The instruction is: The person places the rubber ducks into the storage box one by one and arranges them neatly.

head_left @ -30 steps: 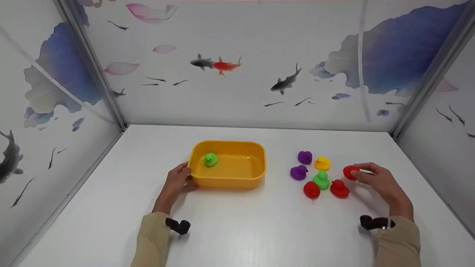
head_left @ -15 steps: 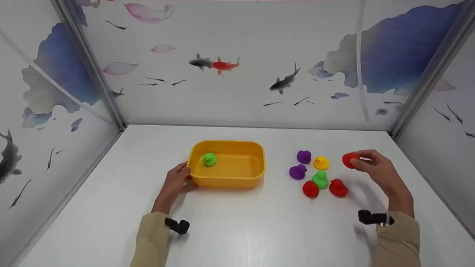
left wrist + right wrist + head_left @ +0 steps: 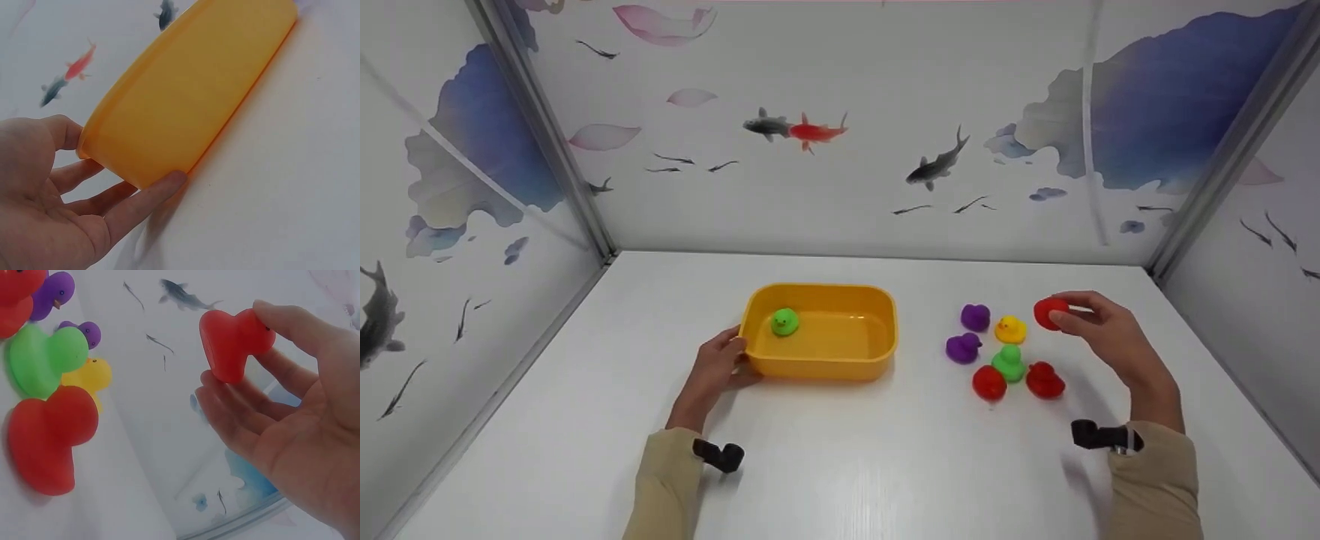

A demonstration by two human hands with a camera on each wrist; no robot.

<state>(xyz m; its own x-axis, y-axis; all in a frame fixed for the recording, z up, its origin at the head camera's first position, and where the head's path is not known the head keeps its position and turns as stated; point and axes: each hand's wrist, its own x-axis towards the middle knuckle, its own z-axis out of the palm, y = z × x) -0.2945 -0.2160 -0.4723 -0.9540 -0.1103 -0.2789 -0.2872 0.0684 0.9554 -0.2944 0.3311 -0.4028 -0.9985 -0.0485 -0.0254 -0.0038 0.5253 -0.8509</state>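
Observation:
A red rubber duck is pinched between the thumb and fingers of my right hand, raised off the table behind the group of ducks. In the right wrist view the thumb is on its head. My left hand holds the left end of an orange-yellow plastic tub, one digit at its rim and another along its lower side. Inside the tub, toward the left, sits a small green duck.
Right of the tub stand two purple ducks, a yellow duck, a green duck and two red ducks, close together. White panels printed with fish enclose the white table at the back and sides.
My right hand has lifted the red duck up and away from the table, then shifted it slightly left. The left hand and the tub stay where they were.

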